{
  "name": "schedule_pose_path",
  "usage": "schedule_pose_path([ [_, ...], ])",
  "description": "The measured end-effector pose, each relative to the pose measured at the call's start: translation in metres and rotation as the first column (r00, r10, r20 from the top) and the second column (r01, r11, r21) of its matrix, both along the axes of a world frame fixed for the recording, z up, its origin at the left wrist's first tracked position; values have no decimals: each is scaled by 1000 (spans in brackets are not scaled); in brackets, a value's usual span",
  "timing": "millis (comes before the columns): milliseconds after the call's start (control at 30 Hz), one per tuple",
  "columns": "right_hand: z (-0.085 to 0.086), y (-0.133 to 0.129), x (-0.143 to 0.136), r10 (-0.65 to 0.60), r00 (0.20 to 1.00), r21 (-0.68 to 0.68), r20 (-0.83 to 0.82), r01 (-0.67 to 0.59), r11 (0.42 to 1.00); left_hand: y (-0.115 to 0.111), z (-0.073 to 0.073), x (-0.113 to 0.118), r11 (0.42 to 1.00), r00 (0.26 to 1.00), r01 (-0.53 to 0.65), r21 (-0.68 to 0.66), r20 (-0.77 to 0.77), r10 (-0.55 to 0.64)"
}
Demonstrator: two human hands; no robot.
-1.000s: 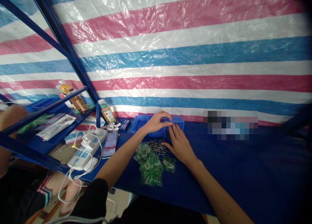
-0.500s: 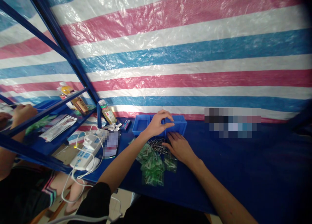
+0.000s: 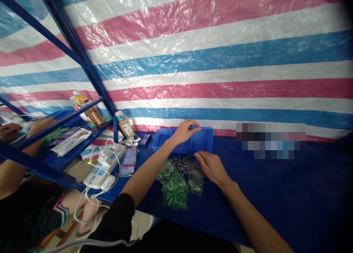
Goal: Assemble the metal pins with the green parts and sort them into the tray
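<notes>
My left hand (image 3: 185, 131) hovers over the blue divided bins (image 3: 201, 140), its fingers curled and thumb brought toward the fingertips; anything in that pinch is too small to see. Just in front of the bins, my right hand (image 3: 213, 167) is closed, with its fingers bent under. A hazy greyish patch beside it is too blurred to name. Left of this hand lies a heap of small dark metal screws or pins (image 3: 180, 164). Nearer to me are several green-tinted clear bags (image 3: 174, 188) with small parts inside, and another small bag (image 3: 195, 185) sits to their right.
A power strip (image 3: 96, 174) with tangled white cables, a phone (image 3: 128, 161) and a bottle (image 3: 125, 125) stand on the left. A blue metal frame (image 3: 91, 80) divides off a co-worker's place, where the person's arm (image 3: 16, 165) shows. Striped sheeting (image 3: 220, 69) hangs behind the table.
My right hand has drawn back from the bin's front and screws, going from flat to closed. My left hand's thumb and fingers have come closer together. The view has shifted slightly.
</notes>
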State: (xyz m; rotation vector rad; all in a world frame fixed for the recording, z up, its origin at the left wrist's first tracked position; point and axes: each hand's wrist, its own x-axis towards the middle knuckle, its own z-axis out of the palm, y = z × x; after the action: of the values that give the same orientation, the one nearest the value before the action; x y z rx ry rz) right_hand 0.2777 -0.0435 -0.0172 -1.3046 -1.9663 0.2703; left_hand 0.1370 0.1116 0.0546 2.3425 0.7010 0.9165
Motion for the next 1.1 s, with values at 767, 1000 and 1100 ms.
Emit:
schedule_pose_path([
  [767,-38,32,21,-94,973,119,-210,121,986,-75,-50,-132,907,746,-273,320,-524,410],
  [1000,-31,28,24,-36,966,71,-256,56,996,-78,-52,-121,907,749,-309,285,-515,417],
  [1100,-27,23,21,-72,974,151,-216,106,983,-77,-47,-126,926,791,-267,267,-488,369],
])
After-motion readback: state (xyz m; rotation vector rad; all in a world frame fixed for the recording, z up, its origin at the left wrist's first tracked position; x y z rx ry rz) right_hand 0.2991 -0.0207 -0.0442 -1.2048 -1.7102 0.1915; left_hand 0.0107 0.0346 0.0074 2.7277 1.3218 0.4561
